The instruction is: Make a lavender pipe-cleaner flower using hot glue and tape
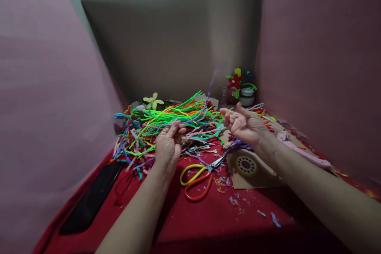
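Observation:
A purple pipe cleaner (206, 105) is pinched at its lower end by my left hand (172, 139). It curves up and to the right, and its far end is blurred. Off to its right, my right hand (245, 125) is raised palm up, the thumb apart from loosely bent fingers, with nothing seen in it. Behind my left hand lies a heap of green, orange, pink and blue pipe cleaners (166, 115). Scissors (199, 180) with one yellow and one red handle rest between my forearms, blades toward a bunch of purple pipe cleaners (239, 145).
A cardboard piece (242, 180) under my right arm carries a round tape roll (246, 165). A pink-handled tool (306, 154) lies at the right, a black flat object (92, 198) at the left. Pipe-cleaner flowers (235, 81) and a jar (247, 96) stand behind. Scraps dot the red cloth (214, 226).

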Action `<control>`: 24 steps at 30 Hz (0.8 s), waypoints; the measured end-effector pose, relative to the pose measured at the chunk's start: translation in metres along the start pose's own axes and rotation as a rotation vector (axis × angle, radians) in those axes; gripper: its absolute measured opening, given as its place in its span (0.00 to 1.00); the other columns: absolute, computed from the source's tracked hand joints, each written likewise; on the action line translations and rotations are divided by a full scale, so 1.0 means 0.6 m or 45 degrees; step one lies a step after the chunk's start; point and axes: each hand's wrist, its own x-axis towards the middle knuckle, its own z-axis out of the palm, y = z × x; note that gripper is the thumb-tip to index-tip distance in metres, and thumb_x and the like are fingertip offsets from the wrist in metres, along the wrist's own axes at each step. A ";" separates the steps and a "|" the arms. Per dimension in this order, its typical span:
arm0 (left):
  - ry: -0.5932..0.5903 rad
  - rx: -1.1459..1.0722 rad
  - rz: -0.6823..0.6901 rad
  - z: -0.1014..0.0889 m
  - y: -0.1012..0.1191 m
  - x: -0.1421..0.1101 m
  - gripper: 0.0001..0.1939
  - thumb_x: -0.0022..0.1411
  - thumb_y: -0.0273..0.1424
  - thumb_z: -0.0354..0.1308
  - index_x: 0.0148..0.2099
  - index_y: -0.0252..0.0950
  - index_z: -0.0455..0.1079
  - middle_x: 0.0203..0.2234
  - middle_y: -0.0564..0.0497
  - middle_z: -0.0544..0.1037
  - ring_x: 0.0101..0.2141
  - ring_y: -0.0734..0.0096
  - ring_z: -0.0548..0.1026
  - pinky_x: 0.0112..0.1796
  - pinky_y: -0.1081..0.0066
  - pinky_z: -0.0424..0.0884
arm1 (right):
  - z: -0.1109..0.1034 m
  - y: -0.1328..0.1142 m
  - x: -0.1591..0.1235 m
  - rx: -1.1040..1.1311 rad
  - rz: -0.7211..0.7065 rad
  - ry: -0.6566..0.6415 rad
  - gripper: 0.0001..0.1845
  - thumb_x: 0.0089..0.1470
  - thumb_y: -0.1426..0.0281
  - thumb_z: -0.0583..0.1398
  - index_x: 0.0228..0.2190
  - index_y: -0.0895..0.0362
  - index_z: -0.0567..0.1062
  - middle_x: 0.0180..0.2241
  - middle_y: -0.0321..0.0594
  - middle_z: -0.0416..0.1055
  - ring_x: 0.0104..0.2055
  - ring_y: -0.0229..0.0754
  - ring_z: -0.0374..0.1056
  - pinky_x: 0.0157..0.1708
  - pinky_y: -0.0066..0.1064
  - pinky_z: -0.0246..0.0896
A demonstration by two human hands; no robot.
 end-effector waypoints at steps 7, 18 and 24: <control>-0.214 0.163 -0.137 0.027 -0.034 -0.052 0.10 0.44 0.29 0.67 0.28 0.29 0.71 0.18 0.52 0.75 0.14 0.79 0.68 0.13 0.79 0.62 | 0.013 0.100 -0.017 -0.406 0.088 -0.271 0.10 0.40 0.71 0.67 0.28 0.62 0.76 0.24 0.38 0.73 0.21 0.31 0.65 0.23 0.24 0.62; -0.283 0.353 -0.204 0.027 -0.040 -0.060 0.11 0.47 0.33 0.65 0.30 0.30 0.70 0.19 0.54 0.73 0.15 0.81 0.66 0.14 0.79 0.61 | 0.008 0.100 -0.031 -0.577 -0.057 -0.252 0.07 0.43 0.69 0.63 0.22 0.62 0.75 0.21 0.37 0.71 0.19 0.30 0.61 0.20 0.24 0.55; -0.328 0.414 -0.256 0.031 -0.039 -0.067 0.11 0.49 0.33 0.64 0.25 0.31 0.68 0.16 0.57 0.69 0.14 0.84 0.63 0.16 0.80 0.57 | 0.000 0.109 -0.032 -0.542 -0.011 -0.313 0.07 0.44 0.70 0.63 0.20 0.62 0.74 0.19 0.34 0.67 0.17 0.31 0.60 0.19 0.25 0.52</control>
